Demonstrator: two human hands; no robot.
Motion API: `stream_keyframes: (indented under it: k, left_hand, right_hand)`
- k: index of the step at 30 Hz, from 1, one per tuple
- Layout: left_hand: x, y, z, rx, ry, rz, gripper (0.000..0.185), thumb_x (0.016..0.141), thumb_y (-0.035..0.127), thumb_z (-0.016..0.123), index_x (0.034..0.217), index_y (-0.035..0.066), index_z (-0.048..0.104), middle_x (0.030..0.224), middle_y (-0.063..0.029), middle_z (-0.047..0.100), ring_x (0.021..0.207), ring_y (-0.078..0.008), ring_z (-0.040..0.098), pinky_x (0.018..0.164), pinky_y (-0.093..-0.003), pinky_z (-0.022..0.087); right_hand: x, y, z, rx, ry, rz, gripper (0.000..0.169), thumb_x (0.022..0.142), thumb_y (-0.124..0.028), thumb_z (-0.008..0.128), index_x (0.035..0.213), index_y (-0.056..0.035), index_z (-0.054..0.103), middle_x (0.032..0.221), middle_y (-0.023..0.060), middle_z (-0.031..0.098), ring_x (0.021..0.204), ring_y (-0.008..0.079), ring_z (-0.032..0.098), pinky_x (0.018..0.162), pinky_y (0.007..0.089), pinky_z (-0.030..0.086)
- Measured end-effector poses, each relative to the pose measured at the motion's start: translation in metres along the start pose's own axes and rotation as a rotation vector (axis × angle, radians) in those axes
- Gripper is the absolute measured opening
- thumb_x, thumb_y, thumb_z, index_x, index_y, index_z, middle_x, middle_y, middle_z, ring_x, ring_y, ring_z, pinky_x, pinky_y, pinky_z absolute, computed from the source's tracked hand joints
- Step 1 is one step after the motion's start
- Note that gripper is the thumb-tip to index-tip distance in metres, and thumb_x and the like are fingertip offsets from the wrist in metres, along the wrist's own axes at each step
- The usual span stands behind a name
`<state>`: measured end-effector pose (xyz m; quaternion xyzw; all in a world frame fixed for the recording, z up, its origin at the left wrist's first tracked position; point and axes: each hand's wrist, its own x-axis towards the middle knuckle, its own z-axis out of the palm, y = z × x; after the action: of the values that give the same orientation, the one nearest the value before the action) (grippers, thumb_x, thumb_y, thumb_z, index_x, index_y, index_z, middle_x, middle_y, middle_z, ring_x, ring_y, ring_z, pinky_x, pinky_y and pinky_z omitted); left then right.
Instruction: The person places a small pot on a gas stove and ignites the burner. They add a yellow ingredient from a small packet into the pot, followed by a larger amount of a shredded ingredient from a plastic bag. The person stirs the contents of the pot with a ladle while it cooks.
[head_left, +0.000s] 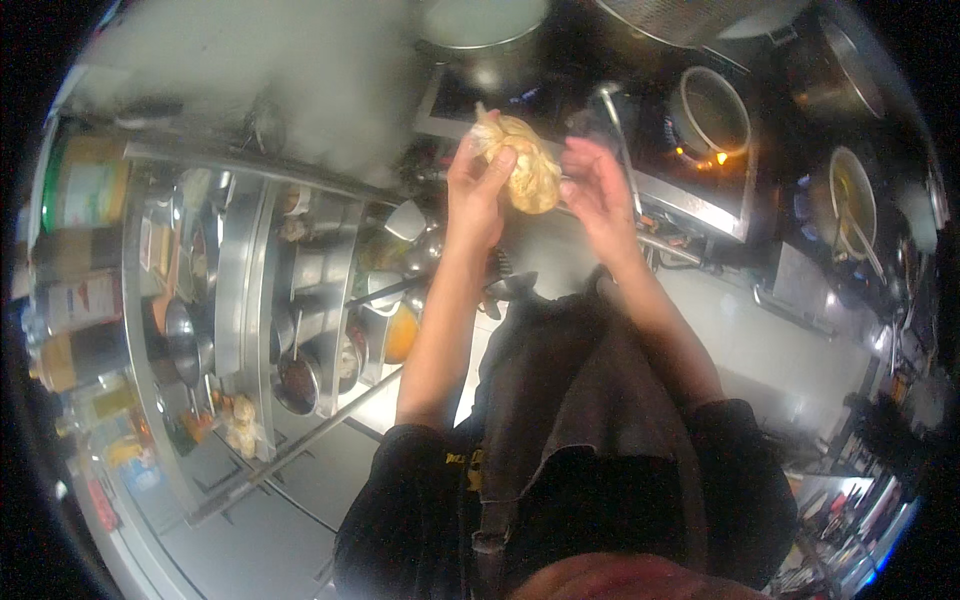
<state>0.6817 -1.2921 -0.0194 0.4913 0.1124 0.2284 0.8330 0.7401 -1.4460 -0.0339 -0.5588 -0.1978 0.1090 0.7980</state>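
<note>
My left hand (481, 184) grips a clear plastic bag of pale yellow food (536, 180) by its gathered upper end, with the thumb pressed on its near side. What the bag holds cannot be told. To the right of the bag, my right hand (598, 176) has its fingers apart and slightly curled, the fingertips close to the bag's edge; whether they touch it is unclear. Both hands are raised in front of the stove's metal front edge (686, 202). A long-handled metal ladle (619, 124) lies just beyond my right hand.
A pot (711, 112) sits over a lit flame at the right, with a smaller pan (853, 199) holding utensils farther right. A large steaming pot (484, 22) stands at the back. Steam blurs the upper left. Metal shelving (247, 300) at left holds pans and containers.
</note>
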Motion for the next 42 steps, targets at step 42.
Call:
stream_keyframes:
  k: [42]
  left_hand:
    - [-0.133, -0.006, -0.202, -0.853, 0.713, -0.021, 0.029, 0.104, 0.025, 0.049, 0.119, 0.003, 0.06, 0.115, -0.0143, 0.068, 0.108, -0.0313, 0.066, 0.1, -0.0505, 0.052]
  right_hand:
    - [0.009, 0.125, 0.159, -0.411, -0.832, 0.336, 0.022, 0.092, -0.014, 0.072, 0.11, -0.0029, 0.068, 0.097, 0.0061, 0.07, 0.089, 0.0124, 0.065, 0.08, 0.0279, 0.051]
